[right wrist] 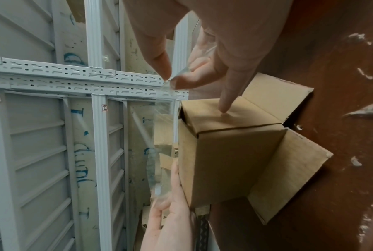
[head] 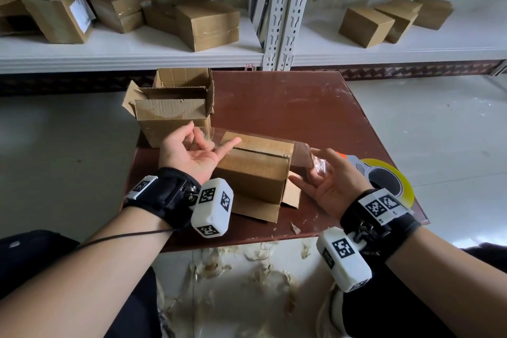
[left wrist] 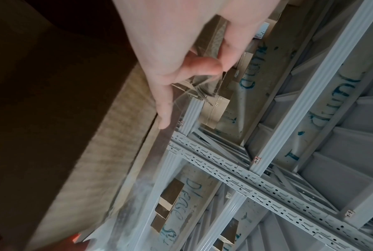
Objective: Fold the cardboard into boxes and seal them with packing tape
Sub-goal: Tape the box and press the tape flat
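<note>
A small cardboard box (head: 255, 173) lies on the brown table (head: 301, 107), its top flaps folded together and its near end flaps hanging open. A strip of clear packing tape (head: 301, 155) stretches just above the top seam. My left hand (head: 203, 140) pinches the tape's left end between thumb and fingers, one finger reaching onto the box. My right hand (head: 318, 165) pinches the right end. In the right wrist view, thumb and forefinger hold the tape (right wrist: 162, 135) while another fingertip (right wrist: 223, 108) touches the box (right wrist: 224, 161). The left hand's pinch (left wrist: 202, 68) also shows in the left wrist view.
A tape dispenser with a yellowish roll (head: 389, 177) lies on the table right of my right hand. An open-topped cardboard box (head: 172, 112) stands at the table's back left. Finished boxes sit on the white shelves (head: 137, 52) behind. Tape scraps litter the floor (head: 247, 263) in front.
</note>
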